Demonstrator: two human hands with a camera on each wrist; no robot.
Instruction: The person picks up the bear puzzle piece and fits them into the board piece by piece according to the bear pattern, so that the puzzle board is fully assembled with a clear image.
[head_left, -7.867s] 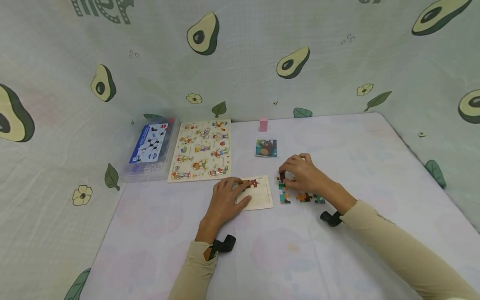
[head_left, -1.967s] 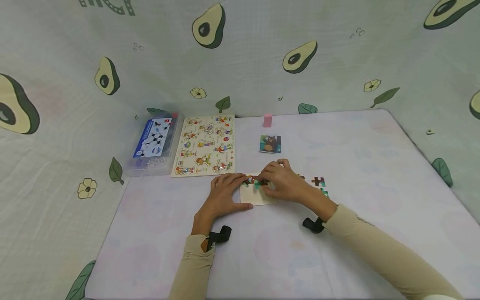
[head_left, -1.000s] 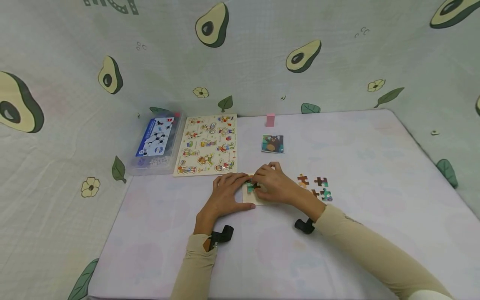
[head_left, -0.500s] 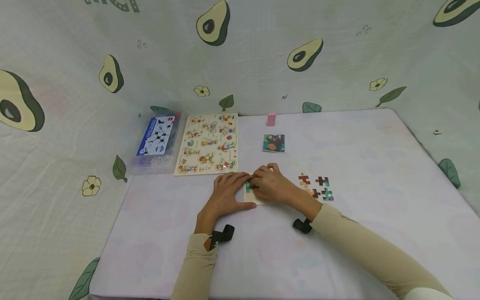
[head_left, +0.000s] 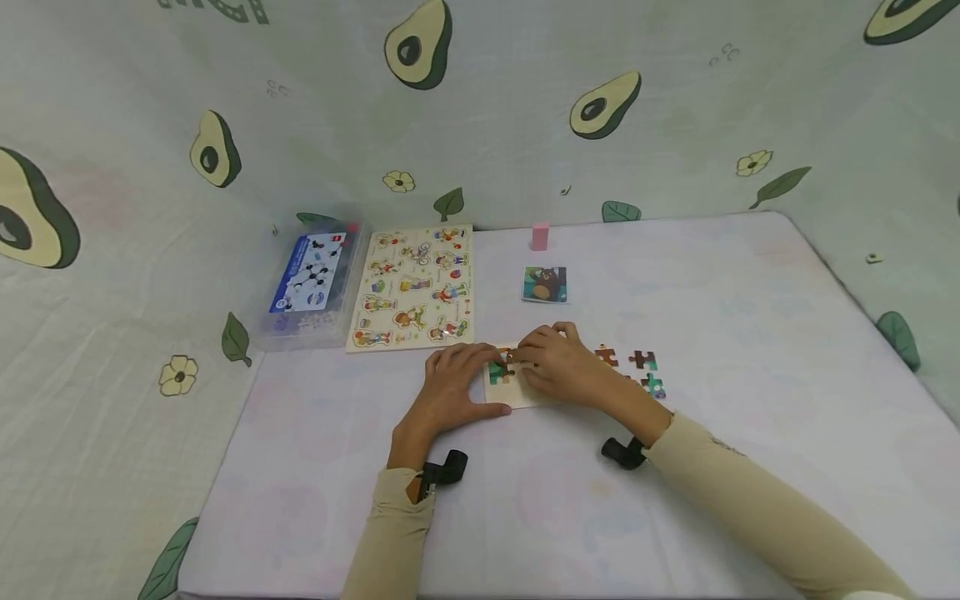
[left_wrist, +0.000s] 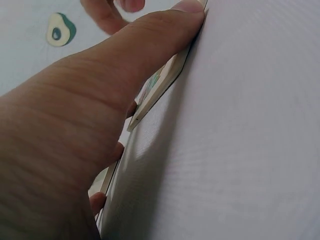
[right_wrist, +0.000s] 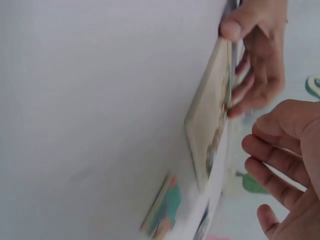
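Note:
A small wooden puzzle tray [head_left: 525, 398] lies flat with several brown, orange and green jigsaw pieces [head_left: 498, 372] along its far left part. My left hand [head_left: 453, 387] holds the tray's left side, the thumb at the near edge and the fingers at the far edge. Over the tray's right half is my right hand [head_left: 566, 367], its fingers bent loosely. The right wrist view shows nothing between the fingertips of that right hand [right_wrist: 295, 165]. Loose jigsaw pieces, among them a brown one [head_left: 642, 360] and a green one [head_left: 653, 385], lie to the right, partly behind the right forearm.
A bear picture card [head_left: 545, 285] lies behind the tray, with a pink block [head_left: 540, 237] further back. To the left are a wooden picture board [head_left: 411, 287] and a clear plastic box [head_left: 309, 287] with a blue label. A patterned cloth [head_left: 510, 150] hangs behind the table.
The right hand went from the loose pieces to the tray, pressed a piece there, and has now drawn back slightly right. More pieces sit in the tray. The left hand stays at its left side.

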